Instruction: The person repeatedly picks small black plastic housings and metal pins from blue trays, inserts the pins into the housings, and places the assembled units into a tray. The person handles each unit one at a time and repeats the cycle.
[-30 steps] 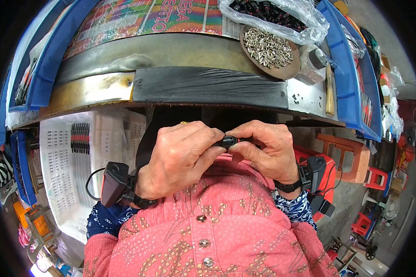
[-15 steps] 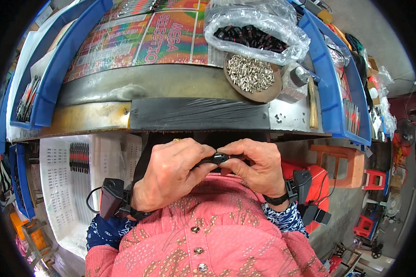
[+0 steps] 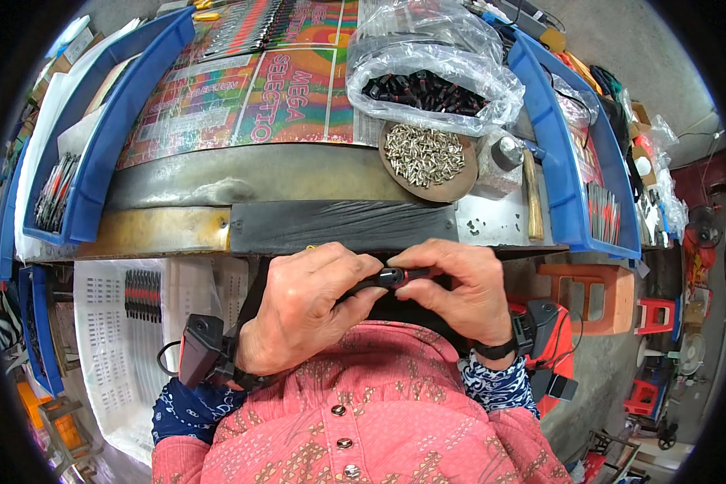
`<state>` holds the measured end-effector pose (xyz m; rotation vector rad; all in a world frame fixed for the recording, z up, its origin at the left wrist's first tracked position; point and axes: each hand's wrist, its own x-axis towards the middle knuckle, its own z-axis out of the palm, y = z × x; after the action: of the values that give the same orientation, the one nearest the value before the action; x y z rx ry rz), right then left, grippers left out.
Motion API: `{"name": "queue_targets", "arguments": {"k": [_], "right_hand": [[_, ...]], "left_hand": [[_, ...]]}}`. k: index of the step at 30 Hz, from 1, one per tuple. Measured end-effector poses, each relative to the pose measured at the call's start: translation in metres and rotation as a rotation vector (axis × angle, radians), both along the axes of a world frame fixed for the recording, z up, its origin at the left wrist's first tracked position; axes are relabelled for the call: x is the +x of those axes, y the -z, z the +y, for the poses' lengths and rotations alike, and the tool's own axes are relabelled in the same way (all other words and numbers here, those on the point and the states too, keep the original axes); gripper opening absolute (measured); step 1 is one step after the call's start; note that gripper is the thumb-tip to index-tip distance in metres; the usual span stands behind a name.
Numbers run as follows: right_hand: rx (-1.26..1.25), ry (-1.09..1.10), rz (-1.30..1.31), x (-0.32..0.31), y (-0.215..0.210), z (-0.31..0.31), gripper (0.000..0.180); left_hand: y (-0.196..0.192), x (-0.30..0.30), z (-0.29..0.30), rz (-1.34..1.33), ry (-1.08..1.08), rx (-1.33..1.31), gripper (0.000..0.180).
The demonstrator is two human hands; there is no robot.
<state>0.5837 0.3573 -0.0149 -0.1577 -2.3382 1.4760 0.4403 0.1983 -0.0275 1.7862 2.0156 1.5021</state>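
Note:
Both of my hands meet in front of my chest, just short of the bench edge. Between them is a short black cylindrical piece [image 3: 392, 278] with a red band near its right end. The thumb and fingertips of my left hand [image 3: 302, 306] pinch its left side. My right hand [image 3: 464, 290] pinches the right end, with the red band beside its fingertips. My fingers hide both ends of the piece. Past the edge, a round brown dish [image 3: 429, 194] holds small silver metal pins [image 3: 424, 153]. Behind it, a clear plastic bag [image 3: 502, 97] is filled with black-and-red pieces [image 3: 424, 90].
Blue bins at left [image 3: 133, 121] and right [image 3: 569, 161] hold slim black-and-red items. A metal block [image 3: 496, 179] and a wooden handle [image 3: 532, 198] lie right of the dish. A white basket [image 3: 109, 363] stands lower left. An orange stool [image 3: 621, 294] is at right.
The bench and everything on it sit lower in the picture. Both hands keep their pinch on the black piece, which has shifted slightly right in the picture.

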Motion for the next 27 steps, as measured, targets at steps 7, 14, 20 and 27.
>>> {"name": "queue_targets", "arguments": {"k": [7,14,20,27], "right_hand": [[0.668,0.413,0.105,-0.011,-0.005,0.038,0.028],[0.827,0.455,0.064,-0.014,0.006,0.046,0.033],[0.830,0.436,0.078,-0.016,0.009,0.050,0.031],[0.769,0.370,0.085,-0.018,0.008,0.054,0.022]], "left_hand": [[-0.007,-0.012,0.004,-0.039,-0.015,-0.048,0.023],[-0.009,-0.022,0.005,-0.002,-0.066,-0.068,0.024],[-0.009,-0.023,0.007,-0.001,-0.090,-0.080,0.024],[-0.010,-0.021,0.008,0.034,-0.069,-0.109,0.023]]}}
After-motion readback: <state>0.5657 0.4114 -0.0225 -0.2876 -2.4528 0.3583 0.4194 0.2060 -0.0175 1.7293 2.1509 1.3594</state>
